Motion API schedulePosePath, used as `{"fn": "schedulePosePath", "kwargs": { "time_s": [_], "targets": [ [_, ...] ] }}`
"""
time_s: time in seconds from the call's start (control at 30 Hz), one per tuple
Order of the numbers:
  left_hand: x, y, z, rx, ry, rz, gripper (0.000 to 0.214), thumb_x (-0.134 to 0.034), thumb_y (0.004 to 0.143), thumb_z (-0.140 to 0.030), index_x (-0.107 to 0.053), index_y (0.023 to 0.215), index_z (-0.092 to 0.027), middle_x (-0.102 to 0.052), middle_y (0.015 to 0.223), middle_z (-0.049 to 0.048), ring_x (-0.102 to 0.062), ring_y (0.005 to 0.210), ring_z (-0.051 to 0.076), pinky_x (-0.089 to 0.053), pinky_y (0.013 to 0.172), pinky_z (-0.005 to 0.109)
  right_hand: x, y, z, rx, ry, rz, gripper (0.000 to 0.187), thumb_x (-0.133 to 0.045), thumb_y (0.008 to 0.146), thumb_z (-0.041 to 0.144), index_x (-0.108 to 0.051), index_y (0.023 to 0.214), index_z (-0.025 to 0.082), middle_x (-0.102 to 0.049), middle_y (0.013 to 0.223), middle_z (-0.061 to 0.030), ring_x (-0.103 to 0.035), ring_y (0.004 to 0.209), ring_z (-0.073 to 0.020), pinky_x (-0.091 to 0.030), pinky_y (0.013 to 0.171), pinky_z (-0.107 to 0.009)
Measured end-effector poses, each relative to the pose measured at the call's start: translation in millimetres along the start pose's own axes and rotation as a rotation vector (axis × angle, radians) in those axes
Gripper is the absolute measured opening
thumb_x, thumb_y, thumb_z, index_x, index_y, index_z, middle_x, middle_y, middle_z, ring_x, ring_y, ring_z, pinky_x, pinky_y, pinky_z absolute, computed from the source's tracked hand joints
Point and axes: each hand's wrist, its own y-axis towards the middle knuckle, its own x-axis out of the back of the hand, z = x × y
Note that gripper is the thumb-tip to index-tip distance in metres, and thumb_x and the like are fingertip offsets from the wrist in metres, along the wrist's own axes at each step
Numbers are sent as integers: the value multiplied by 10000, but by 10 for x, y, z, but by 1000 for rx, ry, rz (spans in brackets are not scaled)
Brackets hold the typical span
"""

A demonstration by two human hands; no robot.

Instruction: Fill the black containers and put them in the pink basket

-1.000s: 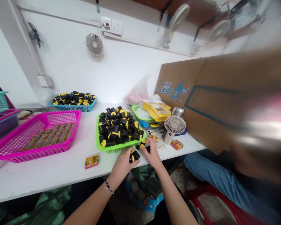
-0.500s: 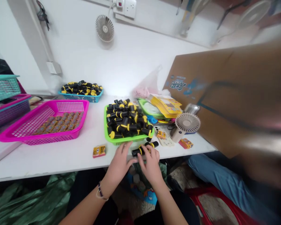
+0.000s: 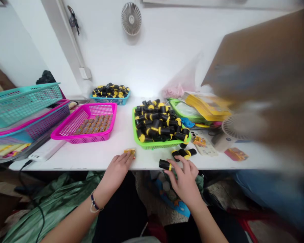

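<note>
My left hand (image 3: 116, 170) reaches over a small yellow-and-orange printed box (image 3: 132, 153) at the table's front edge. Its fingers are together on the box and cover most of it. Between the thumb and fingers of my right hand (image 3: 183, 177) is a short black cylinder with a yellow band (image 3: 164, 164), lying sideways. Just beyond that hand, a few more black-and-yellow cylinders (image 3: 184, 153) lie on the table. Behind them stands a green basket (image 3: 152, 145) heaped with the same cylinders.
A pink basket (image 3: 83, 137) at left holds rows of small brownish packs. Farther back is a blue basket (image 3: 108, 100) of black-and-yellow pieces. Stacked baskets (image 3: 25, 104) stand far left. Yellow packaging (image 3: 207, 106), a blurred handheld fan (image 3: 230, 131) and a large cardboard sheet (image 3: 263, 60) occupy the right.
My left hand has moved left, away from the cylinders, onto the small box. My right hand has taken one cylinder away from the others. The camera view has turned left.
</note>
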Motion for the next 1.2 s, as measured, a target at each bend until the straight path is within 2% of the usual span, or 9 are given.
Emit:
{"fn": "schedulePosePath", "kwargs": {
  "time_s": [0.13, 0.33, 0.5, 0.6, 0.7, 0.8, 0.97, 1.03, 1.2],
  "targets": [
    [65, 24, 16, -61, -15, 13, 486, -399, 963, 3, -589, 1395, -112, -697, 1355, 214, -669, 1270, 301, -543, 1005, 457, 166, -252, -146, 16, 9, -51, 265, -578, 989, 400, -668, 1214, 295, -573, 1292, -122, -534, 1150, -348, -385, 975, -517],
    [118, 8, 35, -80, -93, -14, 547, -410, 968, -9, -503, 1488, -151, -761, 1245, 150, -742, 1064, 263, -573, 959, 429, 362, -606, -372, -28, 2, -101, 280, -531, 1006, 423, -645, 1193, 249, -586, 1217, -135, -594, 1045, -330, -372, 918, -503],
    [201, -14, 93, 17, -173, -96, 515, -438, 987, -79, -553, 1463, -237, -790, 1102, 80, -753, 959, 231, -613, 889, 364, 440, -818, -436, -116, 42, -106, 310, -549, 993, 475, -666, 1172, 252, -614, 1200, -138, -615, 1046, -333, -405, 893, -499],
    [310, -48, 15, 105, -209, -213, 457, -465, 1012, -159, -561, 1454, -229, -783, 1115, 86, -755, 964, 230, -616, 916, 372, 472, -882, -385, -222, 218, -90, 314, -618, 959, 477, -687, 1185, 271, -674, 1207, -126, -638, 1114, -335, -460, 940, -505],
    [401, -61, -250, 165, -384, -290, 429, -550, 999, -244, -589, 1426, -219, -760, 1152, 89, -748, 982, 210, -625, 906, 338, 545, -857, -221, -390, 513, 5, 333, -644, 953, 423, -680, 1256, 289, -729, 1269, -106, -683, 1172, -299, -535, 990, -460],
    [390, -15, -604, 154, -833, -171, 322, -632, 911, -201, -759, 1206, -234, -731, 1085, 80, -733, 915, 180, -623, 744, 242, 652, -722, 20, -542, 776, 90, 353, -685, 926, 426, -701, 1245, 276, -764, 1246, -113, -737, 1117, -279, -603, 949, -415],
    [186, 127, -987, 226, -1423, -22, 162, -760, 738, -137, -838, 868, -195, -725, 974, 89, -718, 861, 180, -595, 726, 251, 770, -420, 359, -514, 995, 24, 316, -748, 902, 319, -721, 1216, 313, -775, 1196, -79, -754, 1070, -235, -624, 928, -369],
    [114, 165, -1042, 259, -1487, -27, 59, -831, 695, -193, -807, 744, -172, -742, 902, 83, -717, 796, 171, -594, 699, 254, 793, -342, 425, -482, 1008, -25, 321, -736, 917, 294, -714, 1233, 344, -754, 1208, -62, -741, 1092, -210, -619, 927, -338],
    [92, 218, -1070, 336, -1496, 11, 247, -918, 661, -303, -724, 669, -150, -749, 663, 49, -704, 580, 164, -591, 576, 269, 857, -221, 409, -454, 952, -80, 298, -720, 938, 316, -725, 1235, 334, -711, 1209, -67, -718, 1100, -199, -614, 916, -322]
  ]
}}
